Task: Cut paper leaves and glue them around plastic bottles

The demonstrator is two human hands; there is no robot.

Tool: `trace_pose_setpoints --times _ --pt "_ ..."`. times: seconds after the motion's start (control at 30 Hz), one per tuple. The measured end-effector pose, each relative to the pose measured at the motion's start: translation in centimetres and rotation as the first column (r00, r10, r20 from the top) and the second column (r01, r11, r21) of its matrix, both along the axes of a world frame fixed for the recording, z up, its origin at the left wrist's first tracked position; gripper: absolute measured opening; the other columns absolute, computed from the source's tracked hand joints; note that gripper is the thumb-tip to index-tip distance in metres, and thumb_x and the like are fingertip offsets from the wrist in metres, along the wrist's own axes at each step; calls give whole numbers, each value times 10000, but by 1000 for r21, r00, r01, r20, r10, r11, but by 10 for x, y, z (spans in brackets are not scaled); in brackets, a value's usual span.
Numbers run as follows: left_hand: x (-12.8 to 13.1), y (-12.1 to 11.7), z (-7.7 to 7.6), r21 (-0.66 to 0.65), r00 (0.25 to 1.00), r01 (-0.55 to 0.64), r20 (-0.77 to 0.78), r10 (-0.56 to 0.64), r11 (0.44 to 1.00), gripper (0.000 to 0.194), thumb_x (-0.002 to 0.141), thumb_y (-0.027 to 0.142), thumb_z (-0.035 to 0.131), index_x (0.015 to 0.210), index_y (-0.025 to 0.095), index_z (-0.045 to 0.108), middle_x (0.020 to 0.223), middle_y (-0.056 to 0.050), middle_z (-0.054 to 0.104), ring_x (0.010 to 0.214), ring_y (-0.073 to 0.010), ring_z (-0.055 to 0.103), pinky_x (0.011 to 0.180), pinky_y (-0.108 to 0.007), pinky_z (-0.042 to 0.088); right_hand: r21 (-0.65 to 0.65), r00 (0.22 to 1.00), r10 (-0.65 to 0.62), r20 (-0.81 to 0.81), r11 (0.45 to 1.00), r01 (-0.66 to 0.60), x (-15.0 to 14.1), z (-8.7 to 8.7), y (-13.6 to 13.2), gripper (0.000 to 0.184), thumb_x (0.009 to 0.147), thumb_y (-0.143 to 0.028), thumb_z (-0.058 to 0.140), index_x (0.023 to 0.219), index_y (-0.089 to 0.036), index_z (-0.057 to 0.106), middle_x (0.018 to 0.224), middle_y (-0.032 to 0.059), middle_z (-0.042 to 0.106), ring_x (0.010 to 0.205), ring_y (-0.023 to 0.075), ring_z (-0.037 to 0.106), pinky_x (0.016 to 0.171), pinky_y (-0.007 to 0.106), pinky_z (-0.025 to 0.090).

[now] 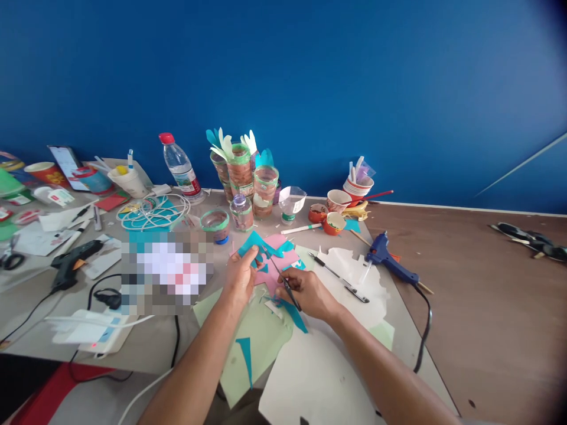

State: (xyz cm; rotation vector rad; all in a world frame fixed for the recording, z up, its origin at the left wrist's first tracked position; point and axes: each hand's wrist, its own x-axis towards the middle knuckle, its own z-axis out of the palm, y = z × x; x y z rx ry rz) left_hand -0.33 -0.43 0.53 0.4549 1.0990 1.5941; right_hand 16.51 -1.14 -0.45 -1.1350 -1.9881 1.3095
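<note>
My left hand point(241, 270) pinches a piece of blue paper point(251, 241) between thumb and fingers. In my right hand point(310, 293) are dark-handled scissors point(290, 294), their blades pointing up and left at the blue paper. Whether the blades are parted is too small to tell. Beneath the hands lie pink paper point(290, 243) and a pale green sheet point(221, 330) with blue scraps on it. One long blue strip point(246, 360) rests near the front edge. A black pen point(330, 270) lies right of my right hand.
Blue hot glue gun point(390, 260) and its cord are at the table's right edge. A dark glue gun point(75, 262) and power strip point(104, 333) sit left. Along the wall stand a water bottle point(181, 171), decorated bottle vases point(241, 171) and paper cups point(358, 186). White cable point(153, 212) lies coiled.
</note>
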Motion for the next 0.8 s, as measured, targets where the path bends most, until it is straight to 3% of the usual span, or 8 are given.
trace_pose_setpoints --times 0.3,0.8 --pt "5 -3 0 -10 985 53 -161 -54 999 268 564 364 785 556 160 612 519 27 574 494 -87 473 529 -235 372 17 1000 -30 -3 999 30 0 -1 1 181 774 -357 602 828 -186 584 543 -75 340 517 89 290 476 217 263" --pt "5 -4 -2 -45 973 62 -220 -70 997 260 569 346 768 571 149 599 531 36 557 511 -79 451 530 -213 356 -31 999 -40 -28 999 40 1 1 1 208 773 -380 601 828 -181 577 552 -75 350 526 88 295 493 216 274"
